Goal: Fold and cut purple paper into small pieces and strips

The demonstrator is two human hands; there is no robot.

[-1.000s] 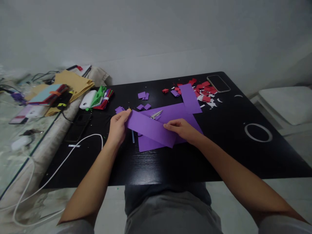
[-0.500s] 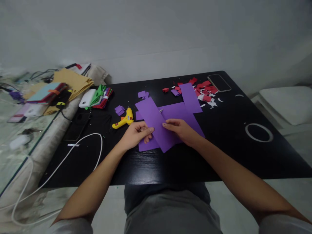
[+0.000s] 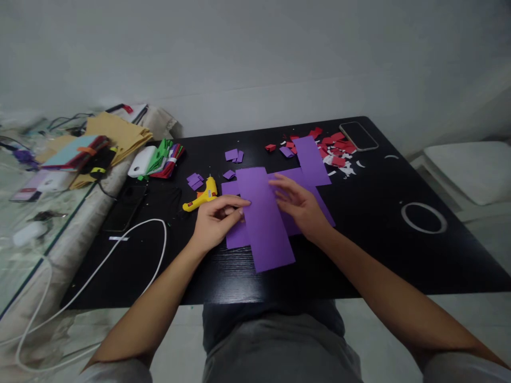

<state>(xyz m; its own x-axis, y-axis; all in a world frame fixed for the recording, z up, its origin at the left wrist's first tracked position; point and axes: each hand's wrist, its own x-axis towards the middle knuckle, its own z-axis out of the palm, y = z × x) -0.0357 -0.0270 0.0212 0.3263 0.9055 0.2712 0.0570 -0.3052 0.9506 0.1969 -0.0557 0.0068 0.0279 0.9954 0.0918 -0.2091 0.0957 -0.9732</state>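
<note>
A long purple paper strip (image 3: 265,223) lies over a larger purple sheet (image 3: 325,205), its near end reaching past the sheet toward me. My left hand (image 3: 217,221) is closed at the strip's left edge, with index finger and thumb pinching it. To the right of the strip, my right hand (image 3: 298,206) is open, fingers apart, fingertips close to its edge. A yellow glue gun (image 3: 202,196) rests just beyond my left hand. Another purple strip (image 3: 312,162) overlaps the sheet's far right part. The scissors tip is hidden under the paper.
Small purple squares (image 3: 195,181) lie beyond the glue gun. Red and white paper scraps (image 3: 337,151) are scattered near a phone (image 3: 358,136) at the back right. A tape ring (image 3: 423,217) lies at right. A white cable (image 3: 163,239) loops on the left, near bundled coloured papers (image 3: 163,158).
The purple strip has turned from slanted to nearly straight and moved toward me. My right hand has let go of it and spread its fingers. My left hand stays at its left edge.
</note>
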